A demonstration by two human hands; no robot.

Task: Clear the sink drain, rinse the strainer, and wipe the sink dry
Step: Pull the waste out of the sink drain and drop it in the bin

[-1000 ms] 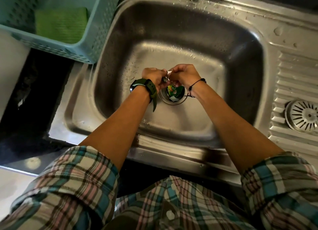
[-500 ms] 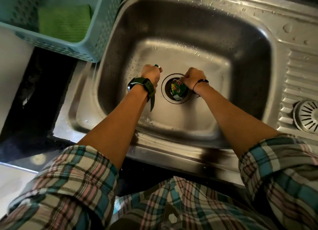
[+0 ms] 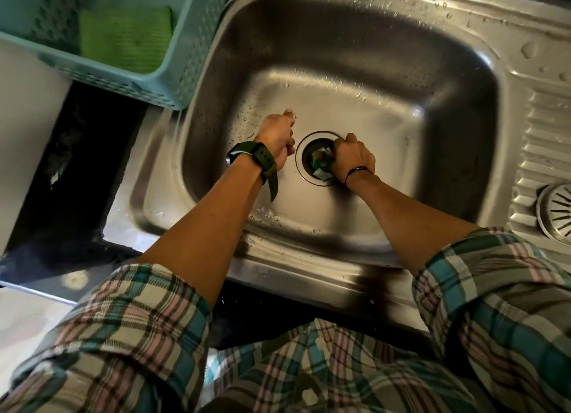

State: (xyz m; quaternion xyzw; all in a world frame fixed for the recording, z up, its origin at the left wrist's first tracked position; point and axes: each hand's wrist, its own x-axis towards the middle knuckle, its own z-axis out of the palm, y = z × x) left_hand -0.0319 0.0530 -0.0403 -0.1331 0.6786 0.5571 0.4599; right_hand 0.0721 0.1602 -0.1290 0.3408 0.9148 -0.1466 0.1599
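A wet steel sink (image 3: 432,81) has a round drain (image 3: 299,162) in its floor. The drain is stuffed with colourful wrapper scraps (image 3: 319,162), green, red and white. My right hand (image 3: 352,159) lies over the drain's right side, its fingers curled down into the opening on the scraps. My left hand (image 3: 276,139), with a green watch on the wrist, is a closed fist on the sink floor just left of the drain. I cannot see whether anything is inside the fist. The metal strainer (image 3: 556,213) lies on the drainboard at the far right.
A teal plastic basket (image 3: 185,81) sits at the sink's upper left corner, with a folded green cloth (image 3: 123,38) inside. The ribbed drainboard (image 3: 543,128) runs along the right. Water drops dot the sink rim. A dark gap lies left of the sink.
Both hands were pinching something together above the drain. They have parted. The left fist moved left onto the sink floor and the right hand dropped onto the scraps in the drain.
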